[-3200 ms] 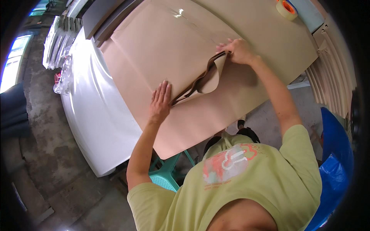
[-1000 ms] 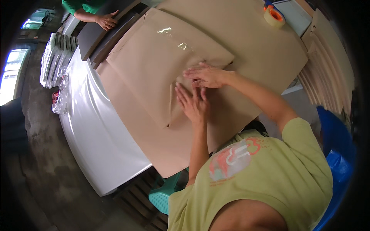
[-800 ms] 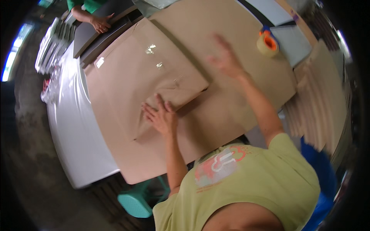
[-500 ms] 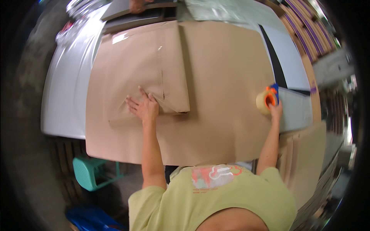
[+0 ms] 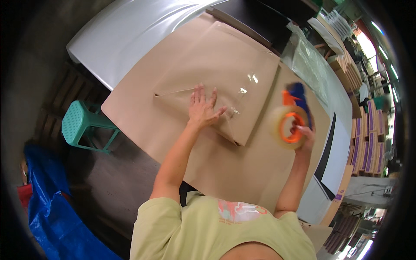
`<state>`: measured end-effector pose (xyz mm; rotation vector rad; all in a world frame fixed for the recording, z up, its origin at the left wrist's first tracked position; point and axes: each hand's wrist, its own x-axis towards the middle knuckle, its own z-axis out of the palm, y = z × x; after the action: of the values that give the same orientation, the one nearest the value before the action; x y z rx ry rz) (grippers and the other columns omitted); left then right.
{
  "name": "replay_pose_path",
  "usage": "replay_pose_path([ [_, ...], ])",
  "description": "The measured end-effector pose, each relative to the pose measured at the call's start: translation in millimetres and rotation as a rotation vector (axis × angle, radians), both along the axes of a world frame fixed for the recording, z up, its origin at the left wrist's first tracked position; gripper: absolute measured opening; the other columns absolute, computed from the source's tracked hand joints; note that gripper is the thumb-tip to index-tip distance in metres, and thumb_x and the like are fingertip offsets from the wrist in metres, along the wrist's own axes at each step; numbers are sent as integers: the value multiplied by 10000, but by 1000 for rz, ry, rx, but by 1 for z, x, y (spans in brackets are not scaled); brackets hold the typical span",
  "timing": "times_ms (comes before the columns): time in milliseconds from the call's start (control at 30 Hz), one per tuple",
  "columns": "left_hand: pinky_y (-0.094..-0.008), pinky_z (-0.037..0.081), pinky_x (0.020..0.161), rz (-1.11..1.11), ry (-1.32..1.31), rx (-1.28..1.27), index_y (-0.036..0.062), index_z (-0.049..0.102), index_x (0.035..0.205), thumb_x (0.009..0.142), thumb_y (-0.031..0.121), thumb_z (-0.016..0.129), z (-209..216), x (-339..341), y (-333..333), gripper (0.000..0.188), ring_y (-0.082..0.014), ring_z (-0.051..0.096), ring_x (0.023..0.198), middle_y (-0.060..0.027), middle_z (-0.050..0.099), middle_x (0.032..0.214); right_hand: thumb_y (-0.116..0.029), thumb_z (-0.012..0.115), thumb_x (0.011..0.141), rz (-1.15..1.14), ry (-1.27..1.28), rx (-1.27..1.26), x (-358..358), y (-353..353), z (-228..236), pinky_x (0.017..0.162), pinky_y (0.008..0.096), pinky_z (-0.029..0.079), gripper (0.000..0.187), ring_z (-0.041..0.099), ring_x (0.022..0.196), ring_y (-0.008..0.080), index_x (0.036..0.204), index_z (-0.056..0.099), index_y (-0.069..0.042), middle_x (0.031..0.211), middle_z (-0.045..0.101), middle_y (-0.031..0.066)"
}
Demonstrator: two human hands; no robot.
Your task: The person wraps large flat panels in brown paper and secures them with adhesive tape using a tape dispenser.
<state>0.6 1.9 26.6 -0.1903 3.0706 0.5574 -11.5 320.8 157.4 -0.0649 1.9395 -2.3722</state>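
A flat parcel wrapped in brown paper [image 5: 216,65] lies on a large brown sheet [image 5: 160,130] that covers the table. My left hand [image 5: 204,106] rests on the parcel's near folded end, fingers spread and palm down. Strips of clear tape [image 5: 243,90] shine along the parcel's right part. In my right hand [image 5: 306,138] is a tape dispenser [image 5: 296,96] with an orange hub, blue body and a wide roll of tape, raised to the right of the parcel. Motion blurs the dispenser somewhat.
A green plastic stool [image 5: 84,123] stands left of the table, with a blue tarp [image 5: 56,212] in front of it. Silvery sheeting [image 5: 117,39] covers the far left. Clear plastic film [image 5: 307,65] lies at the far right, and stacked cartons [image 5: 368,138] stand beyond.
My view has turned, so the table appears rotated clockwise. My right hand has lifted the tape dispenser from near the sheet's right edge toward the parcel. My left hand still presses on the parcel.
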Motion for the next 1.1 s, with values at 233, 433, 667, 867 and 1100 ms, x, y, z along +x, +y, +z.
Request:
replay_pose_path([
  [233, -332, 334, 1025, 38, 177, 1187, 8, 348, 1345, 916, 594, 148, -31, -20, -72, 754, -264, 468, 1192, -222, 449, 1299, -55, 646, 512, 578, 598, 762, -37, -201, 33, 832, 315, 470, 517, 580, 961, 211, 1018, 694, -151, 1106, 563, 88],
  [433, -235, 470, 623, 491, 304, 2085, 47, 575, 957, 872, 673, 193, -2, -21, -70, 738, -121, 595, 688, -55, 635, 817, -55, 642, 537, 629, 648, 847, -50, -253, 9, 776, 324, 495, 512, 606, 901, 209, 1030, 688, -186, 1100, 569, 80],
  [667, -249, 473, 555, 507, 144, 2097, 56, 597, 823, 945, 348, 426, 1, -30, -84, 360, -96, 476, 523, 3, 497, 613, -56, 675, 598, 624, 729, 984, -44, -241, -22, 741, 352, 510, 491, 616, 878, 273, 1058, 657, -227, 1138, 543, 76],
  [867, -265, 513, 645, 540, 236, 1914, -29, 587, 859, 951, 315, 440, -2, -23, -81, 385, -149, 601, 613, -46, 581, 645, -70, 702, 592, 659, 833, 1036, -19, -174, -4, 747, 373, 527, 487, 620, 890, 283, 1053, 658, -221, 1113, 553, 94],
  [1100, -328, 471, 821, 274, 797, 1572, 32, 500, 1153, 828, 248, 636, -13, -15, -58, 413, -216, 539, 955, -83, 554, 999, -106, 704, 583, 709, 813, 1144, -35, -169, -12, 676, 348, 527, 432, 622, 816, 269, 1002, 671, -206, 1070, 566, 61],
])
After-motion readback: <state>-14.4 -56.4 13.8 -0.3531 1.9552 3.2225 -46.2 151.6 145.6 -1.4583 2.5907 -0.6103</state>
